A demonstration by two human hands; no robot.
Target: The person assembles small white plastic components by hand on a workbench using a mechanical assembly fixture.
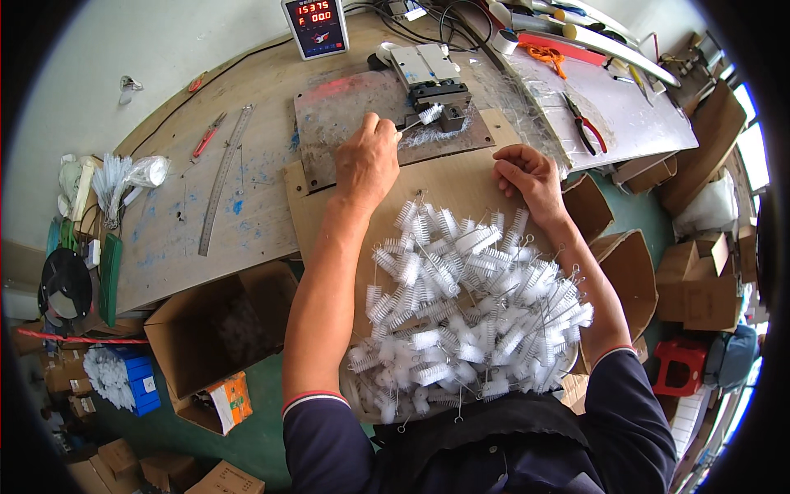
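Left hand (368,160), upper centre of the frame: fingers closed together, gripping the thin wire stem of a white-bristled brush (429,114). The bristle end lies at the front of a metal fixture (428,67); whether the two touch cannot be told. The fixture stands on a stained metal plate (341,111) at the top centre of the counter (267,193).

Right hand (531,179), right of centre: fingers loosely curled, thumb and forefinger partly parted; nothing is seen in its grasp, though the inside of the palm is hidden. Between and below the forearms, at the centre of the frame, lies a heaped pile of similar brushes (461,305), their looped wire stems pointing in many directions.

Surroundings: a display unit (316,31) with lit red digits, top centre; a steel ruler (224,183) and a red-handled cutter (208,137), upper left; red-handled pliers (587,128), upper right; an open cardboard box (193,346), lower left.
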